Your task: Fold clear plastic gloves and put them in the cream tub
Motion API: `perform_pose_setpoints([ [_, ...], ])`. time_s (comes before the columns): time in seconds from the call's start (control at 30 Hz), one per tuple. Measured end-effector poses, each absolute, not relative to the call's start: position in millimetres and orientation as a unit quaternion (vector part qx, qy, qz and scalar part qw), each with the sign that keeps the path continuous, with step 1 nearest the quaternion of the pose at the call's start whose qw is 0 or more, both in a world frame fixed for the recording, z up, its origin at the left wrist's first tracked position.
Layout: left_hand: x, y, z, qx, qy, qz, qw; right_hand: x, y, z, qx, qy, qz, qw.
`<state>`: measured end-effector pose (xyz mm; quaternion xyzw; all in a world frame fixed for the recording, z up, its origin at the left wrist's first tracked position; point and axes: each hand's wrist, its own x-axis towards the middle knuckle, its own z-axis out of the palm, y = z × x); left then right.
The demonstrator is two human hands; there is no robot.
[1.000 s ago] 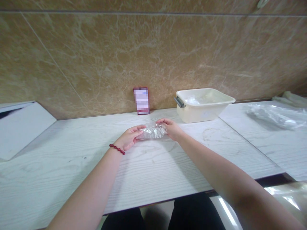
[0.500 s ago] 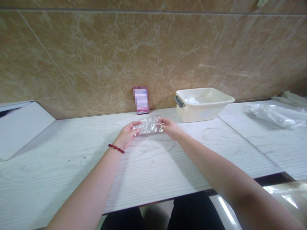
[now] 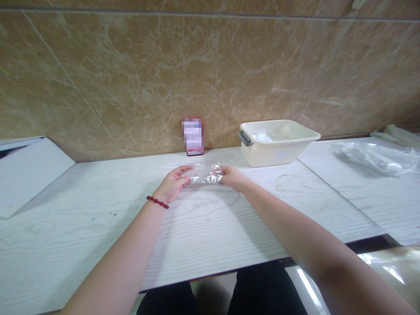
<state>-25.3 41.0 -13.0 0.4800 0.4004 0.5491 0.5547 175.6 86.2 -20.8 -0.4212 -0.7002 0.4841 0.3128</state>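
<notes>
A clear, shiny plastic bag (image 3: 206, 172) is stretched between my two hands, just over the white wood-grain table (image 3: 210, 227). My left hand (image 3: 173, 183), with a dark red bead bracelet (image 3: 158, 202) at the wrist, pinches its left end between thumb and fingers. At the other end my right hand (image 3: 232, 178) grips the bag's edge; some of its fingertips are hidden by the plastic. Whether anything lies inside the bag I cannot tell.
Behind the bag, a phone (image 3: 193, 136) with a blurred screen leans on the marbled wall (image 3: 138, 78). A cream plastic bin (image 3: 272, 153) with clear plastic inside stands back right. Clear plastic bags (image 3: 380, 157) lie far right, a white box (image 3: 29, 175) at left.
The bag's creases and glints have shifted, and my right fingers sit slightly lower and further behind its edge. Both hands keep hold of the bag.
</notes>
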Motion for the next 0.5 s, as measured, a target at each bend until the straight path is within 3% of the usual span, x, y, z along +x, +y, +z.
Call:
perform_pose_setpoints([
  [0.27,-24.4,41.7,-12.6,0.456,0.440,0.544,0.550,176.6,91.5,-25.9,-0.423,-0.716,0.423,0.361],
  [0.5,-25.3,40.3,-11.1,0.501,0.459,0.492,0.544,175.5,94.6,-26.7,-0.418,-0.680,0.457,0.393],
])
